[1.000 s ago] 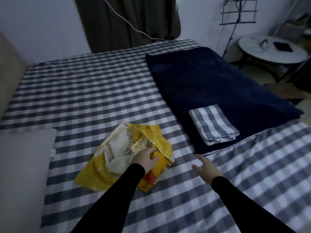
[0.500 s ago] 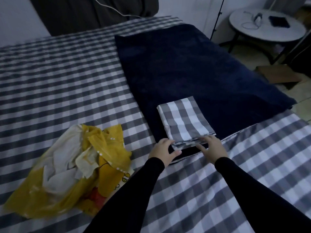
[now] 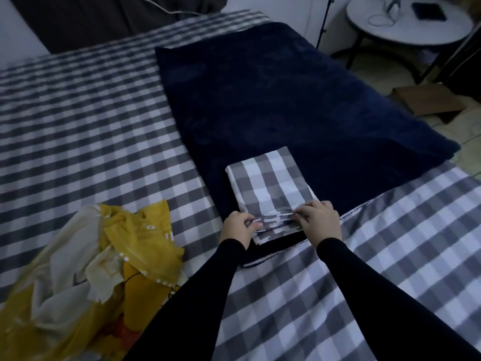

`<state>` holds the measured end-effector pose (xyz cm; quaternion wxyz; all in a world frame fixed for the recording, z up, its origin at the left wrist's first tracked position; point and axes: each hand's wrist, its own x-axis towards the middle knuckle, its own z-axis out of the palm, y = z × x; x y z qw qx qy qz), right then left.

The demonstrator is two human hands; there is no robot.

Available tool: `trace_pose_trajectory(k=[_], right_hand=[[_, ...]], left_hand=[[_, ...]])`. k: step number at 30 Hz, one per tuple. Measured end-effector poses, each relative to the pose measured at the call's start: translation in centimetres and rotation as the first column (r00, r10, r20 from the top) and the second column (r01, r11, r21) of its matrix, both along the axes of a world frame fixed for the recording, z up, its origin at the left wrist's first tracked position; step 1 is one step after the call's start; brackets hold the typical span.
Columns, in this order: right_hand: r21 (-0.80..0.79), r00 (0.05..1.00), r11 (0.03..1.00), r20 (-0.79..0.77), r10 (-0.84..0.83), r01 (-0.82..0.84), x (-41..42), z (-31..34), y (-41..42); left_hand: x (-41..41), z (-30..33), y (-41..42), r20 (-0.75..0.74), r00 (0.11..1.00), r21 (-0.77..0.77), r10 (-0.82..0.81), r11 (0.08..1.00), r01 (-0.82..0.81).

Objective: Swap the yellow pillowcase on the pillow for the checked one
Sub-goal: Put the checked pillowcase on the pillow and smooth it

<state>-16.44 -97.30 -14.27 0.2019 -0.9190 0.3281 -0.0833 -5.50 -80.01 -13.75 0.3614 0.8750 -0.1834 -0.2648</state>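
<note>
Now the folded checked pillowcase [image 3: 270,186] lies on the navy blanket [image 3: 286,100], near its front edge. The left hand [image 3: 238,226] pinches its near left corner and the right hand [image 3: 321,221] pinches the near right edge layers. Crumpled, the yellow pillowcase [image 3: 104,269] rests on the checked bedsheet [image 3: 78,126] to the left

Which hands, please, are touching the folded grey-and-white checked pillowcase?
Touching, both: the head view shows the left hand and right hand pinching the folded grey-and-white checked pillowcase's near edge.

The yellow pillowcase [image 3: 86,290] runs off the left and bottom edges (its crumpled folds hide the print).
</note>
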Motion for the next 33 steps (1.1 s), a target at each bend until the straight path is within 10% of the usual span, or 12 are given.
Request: trace_pose_trajectory(k=[10,33], right_hand=[[0.558,0.975,0.800,0.158,0.157,-0.219,0.5,10.8,4.7],[0.626,0.796,0.493,0.510,0.327,-0.604,10.4,38.9,36.1]], left_hand=[[2.8,9.7,7.6,-0.183,0.973,-0.299,0.140,0.935,-0.191],[3.7,37.9,44.1,0.213,0.918,-0.448,0.334,0.868,-0.212]])
